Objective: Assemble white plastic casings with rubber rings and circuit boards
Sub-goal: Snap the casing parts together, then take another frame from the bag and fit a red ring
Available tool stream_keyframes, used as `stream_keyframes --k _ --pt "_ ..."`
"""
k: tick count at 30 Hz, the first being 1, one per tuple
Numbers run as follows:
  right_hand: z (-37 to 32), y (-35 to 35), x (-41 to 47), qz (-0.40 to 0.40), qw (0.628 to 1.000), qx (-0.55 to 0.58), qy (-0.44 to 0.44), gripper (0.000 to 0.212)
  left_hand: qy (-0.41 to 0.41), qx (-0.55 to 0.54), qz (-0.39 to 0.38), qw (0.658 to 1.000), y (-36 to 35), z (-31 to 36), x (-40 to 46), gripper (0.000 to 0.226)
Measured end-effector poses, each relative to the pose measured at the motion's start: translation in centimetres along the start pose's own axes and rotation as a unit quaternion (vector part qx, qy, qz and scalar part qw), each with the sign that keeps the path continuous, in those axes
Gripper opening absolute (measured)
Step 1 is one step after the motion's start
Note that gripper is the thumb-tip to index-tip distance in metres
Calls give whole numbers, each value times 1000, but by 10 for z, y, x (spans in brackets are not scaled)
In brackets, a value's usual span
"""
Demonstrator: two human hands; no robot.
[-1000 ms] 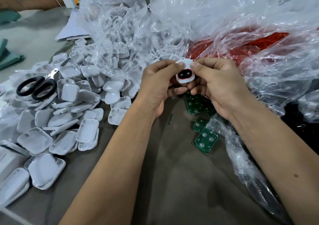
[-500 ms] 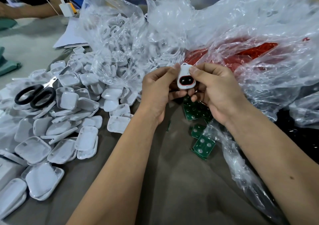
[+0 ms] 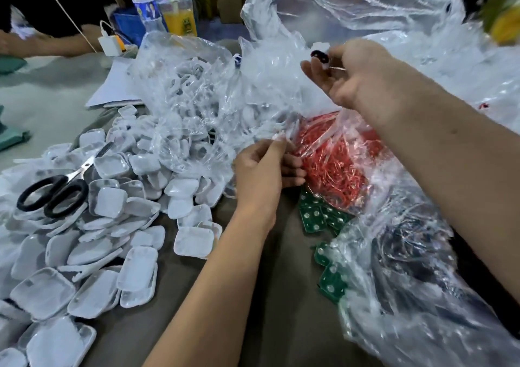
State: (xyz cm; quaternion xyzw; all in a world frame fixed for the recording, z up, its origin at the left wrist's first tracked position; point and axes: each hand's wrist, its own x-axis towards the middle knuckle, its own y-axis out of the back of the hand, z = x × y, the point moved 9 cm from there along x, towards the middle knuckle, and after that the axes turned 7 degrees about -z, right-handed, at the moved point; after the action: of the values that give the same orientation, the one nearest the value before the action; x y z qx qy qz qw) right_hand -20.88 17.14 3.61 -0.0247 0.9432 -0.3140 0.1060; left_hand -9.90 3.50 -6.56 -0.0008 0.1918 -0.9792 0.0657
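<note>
My right hand is raised over the clear plastic bags at the back and pinches a small white casing with a dark window between thumb and fingertips. My left hand sits lower, its fingers pinching the clear plastic edge of the bag of red rubber rings. Green circuit boards lie on the table just right of my left wrist, partly under plastic. A large heap of white casing halves covers the table's left side.
Black-handled scissors lie on the casing heap. A clear bag of more white parts stands behind it. Another person's arm, a white charger, a bottle and a drink cup are at the far edge. Crumpled plastic fills the right side.
My hands have parted. The right hand lifted the casing up and away to the right, while the left let go of it and dropped to the ring bag's plastic. The view tilted up.
</note>
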Motion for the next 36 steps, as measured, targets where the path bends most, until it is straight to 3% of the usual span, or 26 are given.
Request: stream_keyframes --k 7,11,15,19,22,24,27,31,33,36 --pt "-47 -1 90 26 998 -61 -14 34 -115 204 48 971 -6 17 18 28" --pt "-63 -1 128 15 999 -47 6 31 -127 209 53 968 -5 16 23 29" --pt "-58 6 146 13 994 -107 -1 39 -133 211 52 967 -7 16 24 28" --pt "-59 7 129 22 990 -126 54 25 -130 207 52 968 -8 17 24 28" --pt "-53 -2 89 14 968 -225 109 18 -130 205 39 969 -10 19 21 26" --pt "-41 -13 53 -22 928 -349 133 19 -129 204 36 970 -11 19 20 25" --pt "-18 -31 2 -93 825 -533 162 12 -129 218 36 967 -12 19 19 23" --pt "2 -41 -47 -120 634 -734 210 10 -127 241 44 961 -9 19 16 20" --pt "15 -33 -58 -145 595 -775 160 14 -133 256 60 956 -3 23 16 18" --pt "51 -11 -74 -228 557 -799 12 10 -138 260 81 952 6 29 15 17"
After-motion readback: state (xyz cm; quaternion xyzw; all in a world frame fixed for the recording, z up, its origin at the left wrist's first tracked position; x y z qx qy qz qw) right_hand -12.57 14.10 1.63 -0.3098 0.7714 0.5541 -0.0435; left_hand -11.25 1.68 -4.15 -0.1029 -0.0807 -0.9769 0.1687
